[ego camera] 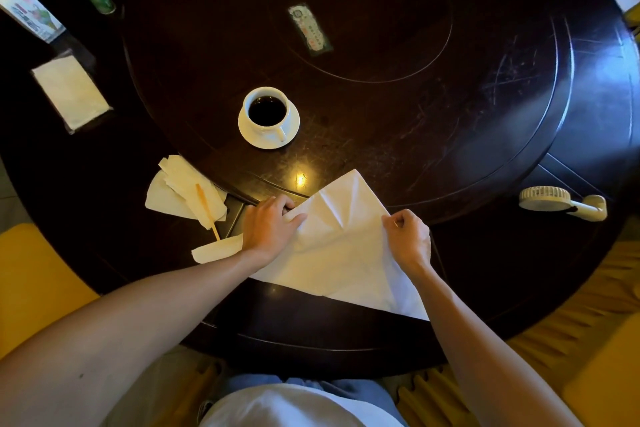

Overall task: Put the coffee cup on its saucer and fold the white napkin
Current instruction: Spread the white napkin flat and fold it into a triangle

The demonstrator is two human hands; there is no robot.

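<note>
At the lower centre of the frame, the white napkin [341,246] lies on the dark round table [485,135], its left edge pinched by the left hand [268,229] and its right edge by the right hand [410,239]. Above, at mid-frame, the coffee cup [266,111] sits on its saucer [252,139].

- Table [398,135]: its middle and far right are bare, open for a hand to pass.
- Coffee cup [267,111] on its saucer [291,132] stands left of centre, beyond the napkin [343,239].
- Near the left edge, crumpled tissues [180,191] and a stick [206,208] crowd the surface.
- By the right edge lies a handheld fan [554,199].
</note>
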